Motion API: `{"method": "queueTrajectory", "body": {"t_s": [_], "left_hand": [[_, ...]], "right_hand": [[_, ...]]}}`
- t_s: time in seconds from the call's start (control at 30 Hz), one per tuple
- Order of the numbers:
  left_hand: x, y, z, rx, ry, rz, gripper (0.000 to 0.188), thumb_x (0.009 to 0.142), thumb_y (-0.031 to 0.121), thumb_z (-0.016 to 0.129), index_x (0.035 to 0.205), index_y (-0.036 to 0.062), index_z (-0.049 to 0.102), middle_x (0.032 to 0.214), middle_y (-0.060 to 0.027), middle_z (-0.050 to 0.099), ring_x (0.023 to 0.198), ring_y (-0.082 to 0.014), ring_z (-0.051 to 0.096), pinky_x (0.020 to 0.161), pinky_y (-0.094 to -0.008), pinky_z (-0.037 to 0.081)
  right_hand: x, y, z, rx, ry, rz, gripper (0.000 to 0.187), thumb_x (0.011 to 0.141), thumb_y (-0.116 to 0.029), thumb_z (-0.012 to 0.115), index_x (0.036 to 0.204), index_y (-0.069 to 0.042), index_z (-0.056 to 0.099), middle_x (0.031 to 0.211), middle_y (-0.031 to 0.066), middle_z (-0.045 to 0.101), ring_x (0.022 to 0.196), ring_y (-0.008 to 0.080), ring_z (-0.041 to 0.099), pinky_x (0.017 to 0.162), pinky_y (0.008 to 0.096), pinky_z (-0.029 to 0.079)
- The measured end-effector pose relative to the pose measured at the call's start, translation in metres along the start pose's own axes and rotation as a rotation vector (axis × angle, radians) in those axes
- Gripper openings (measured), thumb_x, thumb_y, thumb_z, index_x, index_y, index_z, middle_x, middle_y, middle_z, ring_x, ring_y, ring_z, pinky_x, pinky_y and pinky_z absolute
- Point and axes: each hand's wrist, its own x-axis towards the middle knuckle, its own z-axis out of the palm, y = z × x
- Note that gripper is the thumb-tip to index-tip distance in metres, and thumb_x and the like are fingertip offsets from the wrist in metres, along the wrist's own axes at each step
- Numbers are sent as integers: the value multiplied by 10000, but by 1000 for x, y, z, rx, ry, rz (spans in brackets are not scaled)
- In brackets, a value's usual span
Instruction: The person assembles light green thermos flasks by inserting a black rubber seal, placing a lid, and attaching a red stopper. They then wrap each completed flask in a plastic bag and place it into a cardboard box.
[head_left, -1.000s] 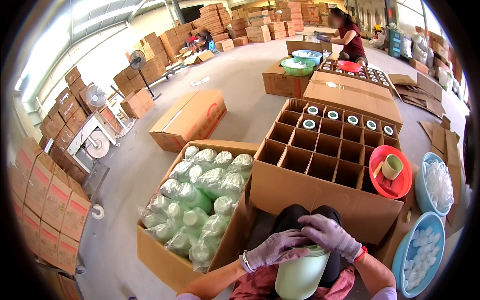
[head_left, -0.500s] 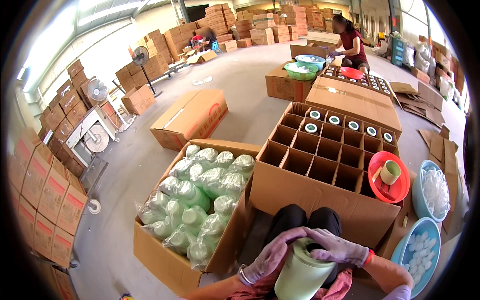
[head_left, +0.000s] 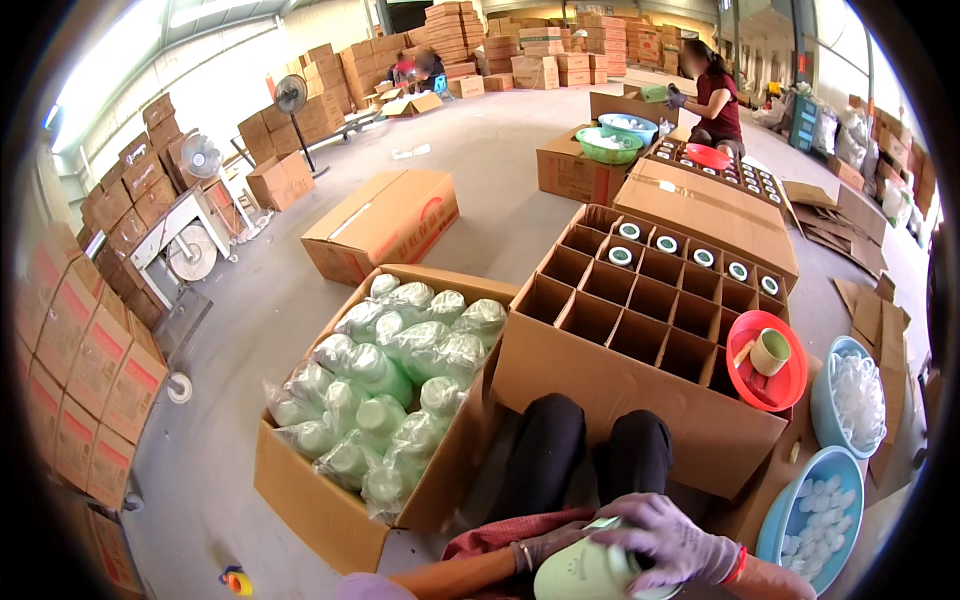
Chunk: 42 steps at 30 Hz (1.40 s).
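Head view: jar (head_left: 572, 578) tilted over lap (head_left: 532, 472), near divided box (head_left: 600, 370). Right hand (head_left: 668, 542) has spread grip, holding jar. Left hand (head_left: 546, 546) just beside it, partly hidden; can't tell its grip from here.

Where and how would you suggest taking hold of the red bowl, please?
I'd pinch the red bowl by its rim, approaching from the right: that edge seems to overhang the divided carton, while the pale tube inside crowds the middle.
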Motion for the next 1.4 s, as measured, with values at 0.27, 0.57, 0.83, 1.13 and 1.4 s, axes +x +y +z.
{"method": "queueTrajectory", "body": {"t_s": [0.27, 0.57, 0.83, 1.13, 1.4], "left_hand": [[-43, 6, -4, 118, 5, 173, 521, 1023, 328, 526, 1456, 43, 472, 1347, -58, 568, 1206, -135, 534, 1037, -284, 405], [-13, 8, -12, 254, 281, -40, 402, 1015, 321, 553, 1313, 55, 601, 1187, -54, 692, 1073, -121, 649, 919, -272, 517], [-31, 150, 61, 1333, 431, 1049, 258, 921, 134, 634, 1138, 7, 691, 1100, -119, 721, 1027, -186, 680, 886, -335, 543], [-29, 178, 70, 1522, 536, 1219, 231, 936, 206, 634, 1036, 23, 735, 1031, -117, 740, 1060, -240, 677, 980, -412, 494], [-19, 172, 86, 2001, 466, 1271, 221, 932, 219, 580, 1022, 91, 737, 1101, -70, 733, 1082, -272, 672, 1031, -455, 455]], "right_hand": [[-11, -12, -15, 128, 118, 256, 704, 981, -612, 427, 1413, -57, 455, 1325, 193, 491, 1226, 360, 496, 1038, 445, 404], [-23, 1, -3, 201, 376, 237, 584, 946, -407, 454, 1316, 38, 531, 1330, 229, 519, 1248, 419, 474, 1098, 506, 309], [-6, 50, -2, 1151, 1051, 798, 556, 1008, -451, 436, 1313, 8, 509, 1181, 211, 600, 1075, 297, 606, 1000, 380, 446], [1, 87, 3, 644, 861, 574, 595, 1077, -451, 324, 1461, 2, 357, 1322, 119, 499, 1192, 201, 512, 1085, 332, 371], [7, 97, 1, 1510, 1024, 532, 618, 1041, -575, 342, 1360, -65, 480, 1290, 86, 560, 1149, 156, 536, 1052, 335, 406]]}}
